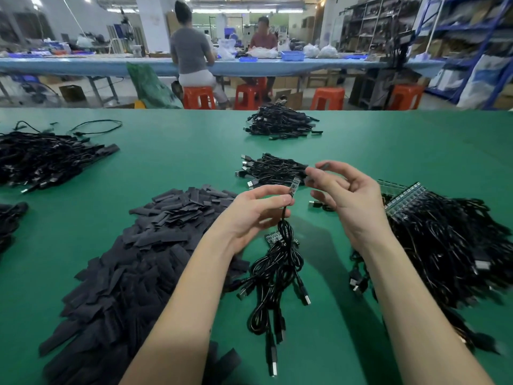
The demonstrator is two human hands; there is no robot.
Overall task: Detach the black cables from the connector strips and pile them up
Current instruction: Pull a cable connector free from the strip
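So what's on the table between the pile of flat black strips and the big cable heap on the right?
In the head view, a small cable bunch hanging from the left hand, over bare green table.

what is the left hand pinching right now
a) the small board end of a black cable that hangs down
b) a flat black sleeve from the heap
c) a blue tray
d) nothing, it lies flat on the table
a: the left hand pinches a small connector piece raised above the green table, and its black cable hangs down from it.
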